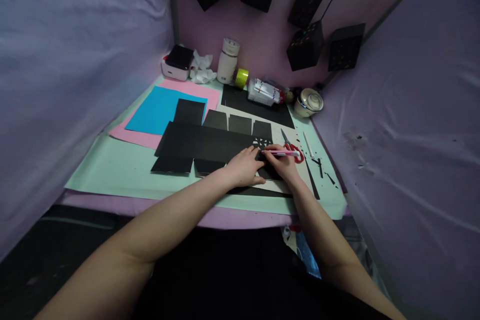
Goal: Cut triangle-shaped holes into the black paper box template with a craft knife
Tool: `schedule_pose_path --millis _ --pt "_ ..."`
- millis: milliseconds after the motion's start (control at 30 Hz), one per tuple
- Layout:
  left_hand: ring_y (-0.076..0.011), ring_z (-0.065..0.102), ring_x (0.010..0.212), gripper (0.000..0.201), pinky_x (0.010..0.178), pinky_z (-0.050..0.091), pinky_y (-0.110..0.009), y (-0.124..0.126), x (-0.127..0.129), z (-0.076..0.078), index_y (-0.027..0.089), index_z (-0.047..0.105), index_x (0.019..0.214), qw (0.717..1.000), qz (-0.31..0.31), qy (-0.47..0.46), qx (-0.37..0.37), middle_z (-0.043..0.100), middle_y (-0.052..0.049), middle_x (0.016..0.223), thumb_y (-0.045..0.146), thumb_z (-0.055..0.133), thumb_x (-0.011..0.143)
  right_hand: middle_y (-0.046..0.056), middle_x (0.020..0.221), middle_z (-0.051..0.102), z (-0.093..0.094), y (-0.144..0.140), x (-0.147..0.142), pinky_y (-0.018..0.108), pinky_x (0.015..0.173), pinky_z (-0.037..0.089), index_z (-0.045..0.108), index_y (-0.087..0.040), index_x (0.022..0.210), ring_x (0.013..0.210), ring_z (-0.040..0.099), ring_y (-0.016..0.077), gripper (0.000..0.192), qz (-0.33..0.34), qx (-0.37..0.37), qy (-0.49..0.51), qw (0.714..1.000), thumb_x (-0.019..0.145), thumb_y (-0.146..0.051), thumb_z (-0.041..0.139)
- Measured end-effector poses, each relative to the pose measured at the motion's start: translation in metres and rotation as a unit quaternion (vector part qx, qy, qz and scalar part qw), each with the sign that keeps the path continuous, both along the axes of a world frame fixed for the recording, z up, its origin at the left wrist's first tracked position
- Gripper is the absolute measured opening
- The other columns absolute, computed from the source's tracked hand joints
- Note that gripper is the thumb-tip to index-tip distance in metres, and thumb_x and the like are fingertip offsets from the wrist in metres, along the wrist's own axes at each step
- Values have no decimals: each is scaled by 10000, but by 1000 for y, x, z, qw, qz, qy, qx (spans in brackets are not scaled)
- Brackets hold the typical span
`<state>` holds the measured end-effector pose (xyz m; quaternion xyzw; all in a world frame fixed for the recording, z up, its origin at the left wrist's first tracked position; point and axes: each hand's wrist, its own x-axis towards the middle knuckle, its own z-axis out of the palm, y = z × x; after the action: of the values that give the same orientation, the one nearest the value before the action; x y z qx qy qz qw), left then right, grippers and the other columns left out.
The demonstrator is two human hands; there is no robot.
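Black paper (pixel 210 142) lay flat under my left hand (pixel 245 167), fingers pressed together. My right hand (pixel 283 162) pinched the pink knife (pixel 281 152), mid-cut. Next needed a slow, steady pull.

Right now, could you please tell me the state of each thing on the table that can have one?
Left hand: flat, pressing the black card.
Right hand: shut on the pink craft knife.
Black card: unfolded flat, small shapes cut out near the knife.
Red scissors: lying on the table, blades look closed.
White bottle: upright, capped.
Yellow tape roll: on edge.
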<state>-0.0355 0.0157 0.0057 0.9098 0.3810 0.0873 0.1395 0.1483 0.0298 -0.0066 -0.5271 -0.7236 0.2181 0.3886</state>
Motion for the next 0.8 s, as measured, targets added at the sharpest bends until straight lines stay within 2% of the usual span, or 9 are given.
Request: schedule_pose_path --millis 100,267,533,667,800 --pt "-369 303 1410 627 1141 250 -470 0 0 1 213 580 1332 1000 2 6 -9 359 -138 1533 570 637 820 37 853 706 -3 2 5 310 708 498 685 -208 863 790 640 188 208 10 -20 16 1000 820 -405 635" --pt "-381 265 1426 645 1145 241 -471 -1 0 4 200 552 1363 1000 0 17 -19 321 -157 1549 572 614 839 31 795 693 -9 1 5 315 692 489 681 -209 824 755 630 189 216 -23 7 25 999 819 -421 638" --pt "-373 250 1432 643 1148 234 -481 -1 0 6 203 536 1377 999 -1 20 -32 297 -150 1563 560 611 847 30 833 696 -9 0 4 324 748 504 680 -208 862 773 633 182 193 -36 24 28 999 835 -382 602" --pt "-384 248 1430 641 1148 228 -471 -2 0 6 183 551 1363 999 -1 12 -33 305 -169 1555 551 619 844 27 808 689 -8 -1 3 322 715 506 680 -208 854 734 628 178 203 -38 14 27 999 837 -390 595" --pt "-371 267 1423 630 1143 236 -475 -1 0 5 209 558 1355 1000 2 6 -29 322 -137 1554 555 627 834 28 794 687 -8 0 2 318 683 506 681 -208 838 709 625 177 209 -42 9 28 999 826 -402 604"
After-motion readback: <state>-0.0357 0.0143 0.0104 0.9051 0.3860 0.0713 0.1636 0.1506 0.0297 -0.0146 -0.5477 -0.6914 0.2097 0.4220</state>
